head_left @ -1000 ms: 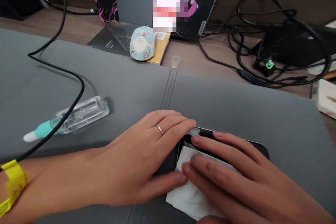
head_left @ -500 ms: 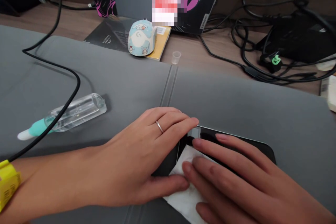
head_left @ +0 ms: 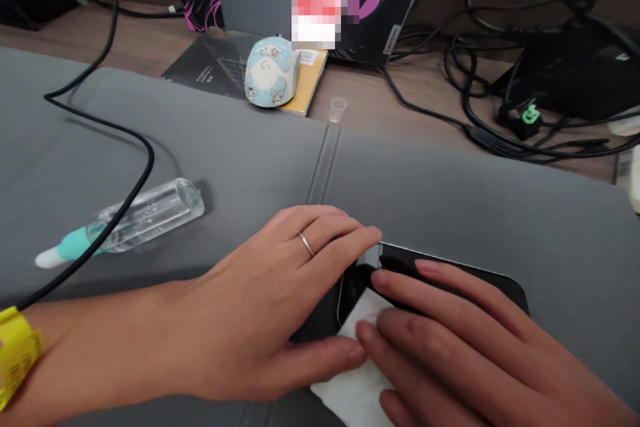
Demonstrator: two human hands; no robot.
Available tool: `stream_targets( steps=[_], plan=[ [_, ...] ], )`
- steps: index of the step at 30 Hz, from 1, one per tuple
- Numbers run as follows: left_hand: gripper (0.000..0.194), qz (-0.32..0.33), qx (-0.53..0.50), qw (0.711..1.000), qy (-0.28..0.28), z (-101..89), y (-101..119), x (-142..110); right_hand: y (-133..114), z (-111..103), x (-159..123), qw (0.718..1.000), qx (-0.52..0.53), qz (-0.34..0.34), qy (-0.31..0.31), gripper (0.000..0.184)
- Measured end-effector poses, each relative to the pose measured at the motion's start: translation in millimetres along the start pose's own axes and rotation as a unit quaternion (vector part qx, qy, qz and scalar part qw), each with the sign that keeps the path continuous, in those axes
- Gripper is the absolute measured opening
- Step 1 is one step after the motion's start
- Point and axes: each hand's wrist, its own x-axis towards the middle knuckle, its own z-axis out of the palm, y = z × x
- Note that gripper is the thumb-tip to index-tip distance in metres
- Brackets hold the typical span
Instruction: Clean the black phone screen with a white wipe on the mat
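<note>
A black smartphone lies flat on the grey desk mat. My left hand, with a ring on one finger, spans the phone's left end: fingertips rest at its upper corner, and the thumb reaches toward the lower side beside the tissue. Under the bent fingers of my right hand, a folded white tissue is pressed against the phone's left part, its lower part overhanging the near edge. Much of the screen is covered by the right hand.
A clear bottle with a teal-and-white top lies at left, crossed by a black cable. Farther back are a small clear cup, a light-blue mouse on booklets, a laptop and tangled cables.
The right hand has slid the tissue slightly down and right, baring more of the phone's left end. The left hand keeps its place on the phone. The view has shifted slightly.
</note>
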Motion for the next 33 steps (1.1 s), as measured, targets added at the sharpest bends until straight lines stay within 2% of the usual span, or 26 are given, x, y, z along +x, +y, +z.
stream_targets(
  steps=[3, 8, 13, 17, 22, 28, 33],
  plan=[
    [0.071, 0.005, -0.002, 1.000, -0.005, -0.3, -0.5, 0.0, 0.7, 2.5, -1.7, 1.000, 0.009, 0.011, 0.017, 0.022],
    [0.069, 0.005, 0.001, 1.000, 0.007, 1.2, -0.9, -0.1, 0.8, 0.7, 1.4, 1.000, -0.016, 0.002, -0.018, 0.022],
    [0.073, -0.010, -0.003, 1.000, -0.008, 0.0, -0.7, -0.2, 1.8, -0.4, 3.1, 1.000, -0.020, 0.021, 0.011, 0.022],
    [0.070, -0.006, -0.008, 1.000, -0.006, -0.1, -0.4, -0.7, 3.3, -0.2, 3.8, 0.999, -0.036, 0.028, -0.016, 0.024],
    [0.072, -0.012, -0.017, 1.000, -0.002, 0.5, 0.0, -0.1, 4.0, -1.0, 2.4, 0.999, -0.034, 0.035, -0.009, 0.020],
    [0.068, -0.018, -0.014, 1.000, -0.014, -1.9, 2.6, 0.4, 4.5, -1.1, -4.0, 0.995, -0.058, 0.055, -0.051, 0.037],
    [0.065, -0.020, -0.018, 0.999, -0.021, -1.6, 2.4, -1.3, 9.5, -2.3, 0.4, 0.994, -0.058, 0.066, -0.068, 0.036]
  ],
)
